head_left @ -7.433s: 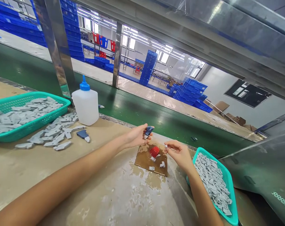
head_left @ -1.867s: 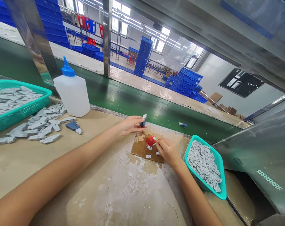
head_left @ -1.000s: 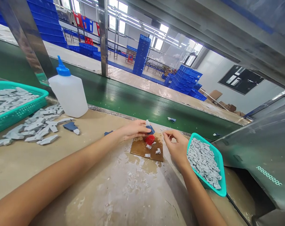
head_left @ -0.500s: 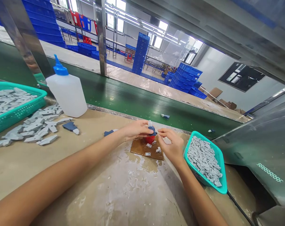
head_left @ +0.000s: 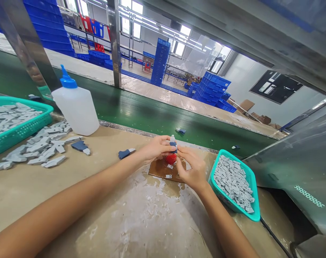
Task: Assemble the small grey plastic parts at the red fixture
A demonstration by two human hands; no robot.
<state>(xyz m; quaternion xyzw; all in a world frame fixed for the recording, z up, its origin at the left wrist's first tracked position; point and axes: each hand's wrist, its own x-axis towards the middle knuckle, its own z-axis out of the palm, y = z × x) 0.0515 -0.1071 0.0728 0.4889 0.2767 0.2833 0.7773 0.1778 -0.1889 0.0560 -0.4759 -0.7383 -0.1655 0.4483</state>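
Over a small brown board (head_left: 159,170), my left hand (head_left: 157,147) pinches a dark blue and light grey plastic part (head_left: 173,145), its grey tip pointing up. My right hand (head_left: 193,167) is at the part's right side, curled, with its forefinger against it and its thumb lower. Just below the part is a red round-topped object (head_left: 170,158) on the board. Small grey pieces (head_left: 168,176) lie around it. Another blue and grey part (head_left: 125,153) rests on the table left of the board. The contact side of the right fingertips is partly hidden.
At right stands a teal basket (head_left: 256,195) of small grey pieces. Another teal basket (head_left: 46,113), loose grey parts (head_left: 40,145) and a white bottle (head_left: 76,111) with a blue nozzle are at left. Beyond runs a green conveyor belt (head_left: 141,114) carrying blue-grey parts (head_left: 181,131).
The held part has turned more upright. My right hand has shifted slightly left, its pinch on a small pale piece giving way to fingers against the part. Parts on the belt moved left.
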